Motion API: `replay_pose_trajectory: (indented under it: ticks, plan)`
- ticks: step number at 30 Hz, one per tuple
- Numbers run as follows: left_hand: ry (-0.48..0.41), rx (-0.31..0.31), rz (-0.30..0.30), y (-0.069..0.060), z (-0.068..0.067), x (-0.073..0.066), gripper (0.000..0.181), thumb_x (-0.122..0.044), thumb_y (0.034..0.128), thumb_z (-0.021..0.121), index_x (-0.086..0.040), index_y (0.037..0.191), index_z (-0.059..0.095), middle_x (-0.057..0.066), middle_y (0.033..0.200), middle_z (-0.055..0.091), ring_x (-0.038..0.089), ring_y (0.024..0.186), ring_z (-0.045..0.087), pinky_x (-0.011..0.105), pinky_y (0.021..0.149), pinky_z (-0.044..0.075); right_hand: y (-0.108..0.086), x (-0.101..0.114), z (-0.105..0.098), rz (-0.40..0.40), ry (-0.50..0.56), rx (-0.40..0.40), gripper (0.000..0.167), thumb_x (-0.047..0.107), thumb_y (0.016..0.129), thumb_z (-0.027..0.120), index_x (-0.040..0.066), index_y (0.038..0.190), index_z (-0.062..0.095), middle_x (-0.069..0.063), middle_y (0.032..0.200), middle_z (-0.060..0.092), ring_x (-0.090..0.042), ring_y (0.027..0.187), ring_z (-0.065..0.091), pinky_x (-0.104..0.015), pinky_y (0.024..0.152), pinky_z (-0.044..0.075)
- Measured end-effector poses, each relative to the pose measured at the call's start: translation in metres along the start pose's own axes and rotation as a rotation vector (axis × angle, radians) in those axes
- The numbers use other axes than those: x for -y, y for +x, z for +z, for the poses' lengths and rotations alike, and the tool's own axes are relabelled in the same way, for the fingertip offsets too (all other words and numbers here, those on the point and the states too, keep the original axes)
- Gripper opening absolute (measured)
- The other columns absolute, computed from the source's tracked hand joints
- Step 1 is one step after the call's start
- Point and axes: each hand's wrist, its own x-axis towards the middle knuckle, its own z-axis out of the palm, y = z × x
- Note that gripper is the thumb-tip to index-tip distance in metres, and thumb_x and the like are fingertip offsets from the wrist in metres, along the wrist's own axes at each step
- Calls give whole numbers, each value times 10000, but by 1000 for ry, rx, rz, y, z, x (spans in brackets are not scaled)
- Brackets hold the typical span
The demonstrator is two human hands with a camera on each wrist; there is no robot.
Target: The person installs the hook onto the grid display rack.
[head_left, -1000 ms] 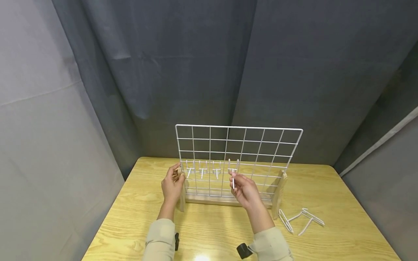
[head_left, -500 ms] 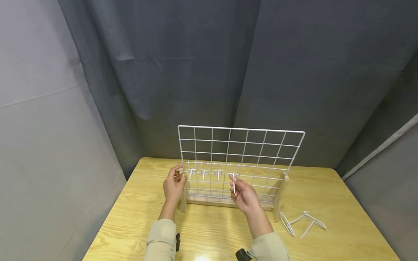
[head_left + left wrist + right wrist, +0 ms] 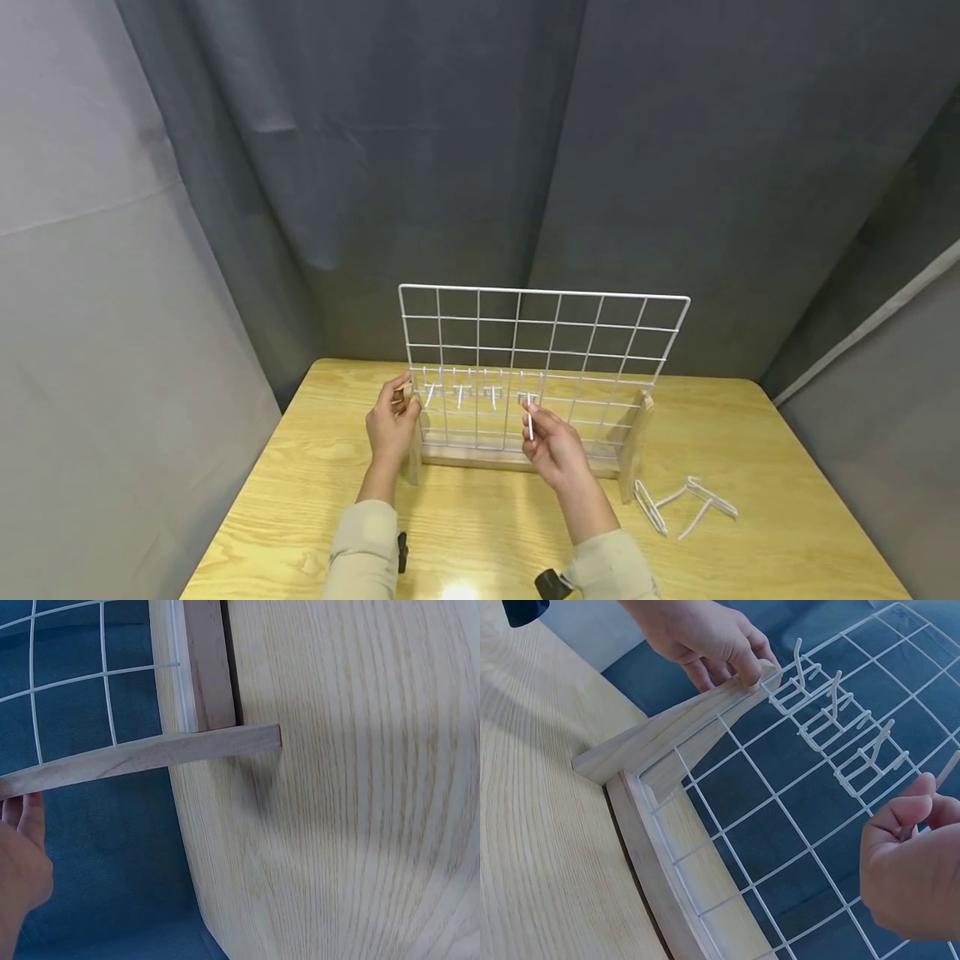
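Note:
A white wire grid panel (image 3: 480, 289) stands upright in a wooden base. My left hand (image 3: 392, 425) grips the top of its left wooden side post (image 3: 675, 724), fingers behind and thumb in front. Three white wire hooks hang on the grid's left half: a leftmost hook (image 3: 431, 393), a middle hook (image 3: 460, 396) and a third hook (image 3: 492, 396). Right of these, my right hand (image 3: 557, 450) pinches the prong of another white hook (image 3: 530, 427) against the grid. In the right wrist view, the right hand (image 3: 915, 870) hides most of that hook.
Two loose white hooks, a left one (image 3: 651, 507) and a right one (image 3: 708, 498), lie on the wooden table (image 3: 780, 533) beside the right side post (image 3: 636, 450). A dark curtain (image 3: 420, 208) hangs behind the table.
The hook in my right hand has come down slightly, its upper ends now about level with a horizontal grid wire. My left hand keeps its grip on the post. The head view has shifted a little.

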Motion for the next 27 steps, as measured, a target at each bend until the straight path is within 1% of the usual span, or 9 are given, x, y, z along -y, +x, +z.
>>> replay_pose_trajectory:
  ticks: [3,5,9,12,15,18,22,24,27]
  plan:
    - [-2,17,-29,-1,0,0,443,5,766,638,-167,1174,625,91,894,635,270,833,659,336,716,558,-3,-2,-3,-20,-18,-21,161,153,966,490,57,926,613,-10,733,542,-62,566,491,-108,450,376]
    - [-4,23,-40,-1,0,0,449,1,764,635,-174,1178,624,88,908,634,269,836,657,340,717,558,-7,-2,-6,-39,-33,-30,181,191,966,500,61,924,619,-16,750,543,-67,580,488,-113,453,383]
    - [-2,11,-26,0,0,1,450,8,759,635,-170,1172,627,89,901,636,271,829,659,350,706,560,-18,-2,-13,-79,-114,-38,163,176,949,529,37,980,608,-37,793,534,-87,618,494,-124,467,400]
    - [4,0,-11,1,0,1,449,16,755,636,-164,1166,631,87,890,640,269,819,661,351,698,561,-27,0,-20,-107,-216,-54,164,129,926,558,16,1042,584,-49,830,550,-101,651,522,-139,493,419]
    - [3,-2,-6,1,-1,1,449,19,754,637,-163,1164,632,92,888,640,267,816,662,345,703,560,-36,4,-29,-138,-330,-67,240,107,904,585,-10,1112,556,-64,877,584,-115,688,562,-147,533,447]
    - [1,-3,-15,0,-1,0,451,21,753,639,-154,1168,632,99,890,634,269,819,661,344,708,559,-44,9,-39,-175,-455,-87,315,89,894,588,-41,1173,519,-84,921,600,-131,721,589,-151,568,469]
    - [2,-3,-15,0,-1,-1,450,20,753,642,-136,1175,629,100,889,636,269,813,661,349,706,560,-54,16,-53,-208,-608,-143,362,92,881,600,-35,1206,503,-115,989,609,-157,777,602,-190,628,494]
    - [4,-4,-9,0,-1,0,449,18,753,641,-130,1177,628,95,885,637,265,806,661,350,703,560,-59,20,-61,-221,-670,-168,369,108,879,609,-28,1205,504,-146,1022,606,-169,803,601,-215,658,499]
    - [3,-6,-2,0,-1,0,454,21,748,639,-125,1177,628,93,881,634,266,804,661,354,698,561,-66,25,-71,-228,-749,-206,386,147,884,620,-17,1216,507,-154,1049,606,-168,822,602,-236,690,500]
